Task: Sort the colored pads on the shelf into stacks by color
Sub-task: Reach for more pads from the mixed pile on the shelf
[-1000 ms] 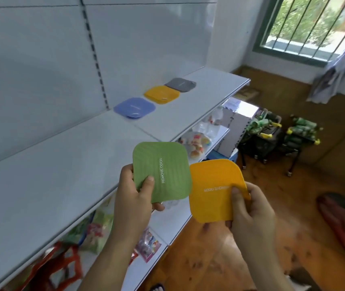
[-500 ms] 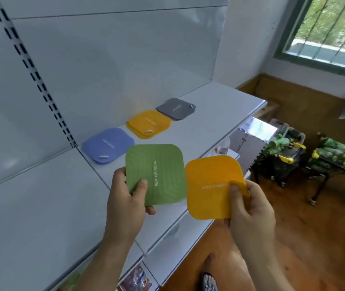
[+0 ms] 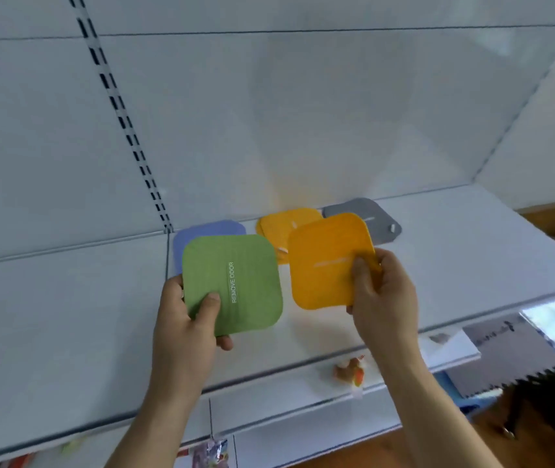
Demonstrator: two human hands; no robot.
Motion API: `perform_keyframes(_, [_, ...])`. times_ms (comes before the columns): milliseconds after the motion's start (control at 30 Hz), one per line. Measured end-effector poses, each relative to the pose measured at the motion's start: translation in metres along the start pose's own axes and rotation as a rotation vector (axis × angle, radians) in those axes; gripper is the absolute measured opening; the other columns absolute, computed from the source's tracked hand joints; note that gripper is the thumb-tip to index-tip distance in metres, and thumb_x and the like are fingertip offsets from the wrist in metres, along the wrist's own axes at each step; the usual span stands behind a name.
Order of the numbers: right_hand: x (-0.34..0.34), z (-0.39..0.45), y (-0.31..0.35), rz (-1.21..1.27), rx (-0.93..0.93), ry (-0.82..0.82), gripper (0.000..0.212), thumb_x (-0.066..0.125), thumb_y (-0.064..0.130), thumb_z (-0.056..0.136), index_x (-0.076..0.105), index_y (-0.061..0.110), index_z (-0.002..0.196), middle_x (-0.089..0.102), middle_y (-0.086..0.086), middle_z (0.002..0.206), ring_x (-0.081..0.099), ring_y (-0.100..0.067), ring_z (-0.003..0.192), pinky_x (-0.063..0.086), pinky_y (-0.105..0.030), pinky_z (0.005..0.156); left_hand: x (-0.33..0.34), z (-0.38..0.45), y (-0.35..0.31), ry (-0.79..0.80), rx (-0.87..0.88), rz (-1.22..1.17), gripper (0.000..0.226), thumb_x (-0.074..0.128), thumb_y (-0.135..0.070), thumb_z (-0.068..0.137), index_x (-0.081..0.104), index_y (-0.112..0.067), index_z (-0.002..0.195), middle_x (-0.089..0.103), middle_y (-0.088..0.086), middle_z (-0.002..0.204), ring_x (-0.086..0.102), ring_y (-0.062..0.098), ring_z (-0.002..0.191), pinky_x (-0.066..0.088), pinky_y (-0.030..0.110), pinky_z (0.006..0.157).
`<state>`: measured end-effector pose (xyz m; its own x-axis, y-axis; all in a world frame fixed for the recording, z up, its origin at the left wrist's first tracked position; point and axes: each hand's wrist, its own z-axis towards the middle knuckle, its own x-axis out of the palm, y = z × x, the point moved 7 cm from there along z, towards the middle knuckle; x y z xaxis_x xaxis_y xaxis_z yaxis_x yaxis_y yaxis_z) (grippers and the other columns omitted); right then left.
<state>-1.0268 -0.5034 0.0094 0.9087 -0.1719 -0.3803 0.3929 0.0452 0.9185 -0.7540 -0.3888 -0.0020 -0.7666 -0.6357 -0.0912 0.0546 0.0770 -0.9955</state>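
Left hand [image 3: 181, 329] grips a square green ribbed pad [image 3: 232, 285]; right hand [image 3: 382, 298] pinches a square orange pad [image 3: 326, 261], now carried over the white shelf [image 3: 471, 258], just short of the orange stack [image 3: 277, 228] beyond: placement imminent.

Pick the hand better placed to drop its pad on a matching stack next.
Right. The right hand holds the square orange silicone pad directly in front of the orange stack on the white shelf. The left hand's green pad has no visible green stack.

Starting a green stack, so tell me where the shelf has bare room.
Bare shelf lies left of the blue pad, and right of the gray pad. The back middle is crowded: blue, orange stack, gray side by side.
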Motion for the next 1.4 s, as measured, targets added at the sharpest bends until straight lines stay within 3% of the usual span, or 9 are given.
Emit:
perform_keyframes(200, [0.061,0.065,0.017,-0.066,-0.041,0.095,0.014,0.047,0.034,0.106,0.058,0.028,0.100,0.067,0.001,0.078,0.068,-0.026,0.072,0.058,-0.049,0.065,-0.006,0.021,0.001,-0.082,-0.008,-0.028,0.020,0.057,-0.001,0.102,0.057,-0.018,0.113,0.069,0.006,0.102,0.063,0.017,0.054,0.052,0.036,0.044])
perform_keyframes(333, [0.088,0.088,0.021,-0.325,-0.104,0.158,0.017,0.047,0.030,0.107,0.057,0.018,0.113,0.066,-0.004,0.090,0.063,-0.036,0.090,0.037,-0.037,0.065,-0.003,0.033,0.001,-0.092,-0.010,-0.033,0.020,0.057,-0.002,0.102,0.057,-0.019,0.112,0.070,0.003,0.098,0.061,0.020,0.051,0.052,0.038,0.045])
perform_keyframes(433, [0.102,0.090,0.014,-0.672,-0.170,0.211,0.031,0.049,0.032,0.104,0.051,0.015,0.130,0.065,-0.013,0.118,0.063,-0.043,0.103,0.037,-0.039,0.070,0.002,0.041,0.001,-0.076,-0.012,-0.035,0.023,0.058,-0.002,0.102,0.057,-0.023,0.109,0.070,-0.006,0.091,0.061,0.019,0.051,0.052,0.039,0.046])
perform_keyframes(533, [0.099,0.086,0.011,-0.792,-0.184,0.206,0.057,0.051,0.045,0.102,0.036,0.020,0.151,0.051,-0.010,0.133,0.065,-0.042,0.105,0.042,-0.039,0.068,0.012,0.048,0.001,-0.046,-0.006,-0.033,0.025,0.058,-0.002,0.102,0.058,-0.026,0.108,0.070,-0.010,0.090,0.062,0.014,0.052,0.053,0.041,0.048])
perform_keyframes(633, [0.078,0.084,0.007,-0.731,-0.229,0.127,0.062,0.060,0.050,0.096,0.041,0.024,0.149,0.044,-0.006,0.138,0.061,-0.036,0.112,0.049,-0.039,0.068,0.029,0.051,-0.003,-0.017,0.009,-0.036,0.027,0.058,-0.002,0.102,0.058,-0.029,0.105,0.070,-0.012,0.088,0.062,0.014,0.051,0.055,0.045,0.049])
perform_keyframes(767, [0.036,0.066,-0.008,-0.702,-0.480,-0.005,0.027,0.065,0.037,0.097,0.070,0.022,0.119,0.059,-0.008,0.128,0.057,-0.035,0.111,0.055,-0.042,0.079,0.056,0.053,-0.009,0.003,0.022,-0.047,0.024,0.057,-0.001,0.102,0.057,-0.025,0.105,0.071,-0.011,0.087,0.062,0.016,0.050,0.054,0.043,0.048])
perform_keyframes(833, [0.009,0.063,-0.029,-0.739,-0.493,-0.017,0.027,0.060,0.036,0.096,0.075,0.020,0.111,0.065,-0.007,0.123,0.058,-0.035,0.110,0.055,-0.046,0.085,0.077,0.051,-0.011,0.027,0.021,-0.053,0.024,0.057,-0.001,0.102,0.057,-0.025,0.105,0.071,-0.007,0.089,0.063,0.016,0.052,0.053,0.041,0.047])
perform_keyframes(1167, [-0.117,0.095,-0.109,-0.746,-0.422,0.064,0.039,0.051,0.045,0.098,0.074,0.020,0.118,0.063,-0.008,0.139,0.052,-0.036,0.135,0.044,-0.052,0.110,0.243,0.011,-0.032,0.222,0.004,-0.059,0.023,0.057,-0.001,0.102,0.060,-0.021,0.113,0.072,-0.003,0.097,0.071,0.020,0.066,0.055,0.038,0.046])
perform_keyframes(1400, [-0.186,0.151,-0.138,-0.633,-0.525,0.174,0.030,0.057,0.041,0.096,0.074,0.023,0.113,0.064,-0.003,0.136,0.056,-0.030,0.129,0.051,-0.049,0.103,0.368,0.004,-0.031,0.175,-0.054,0.024,0.017,0.057,-0.002,0.102,0.057,-0.012,0.115,0.071,0.007,0.107,0.071,0.024,0.055,0.055,0.033,0.045])
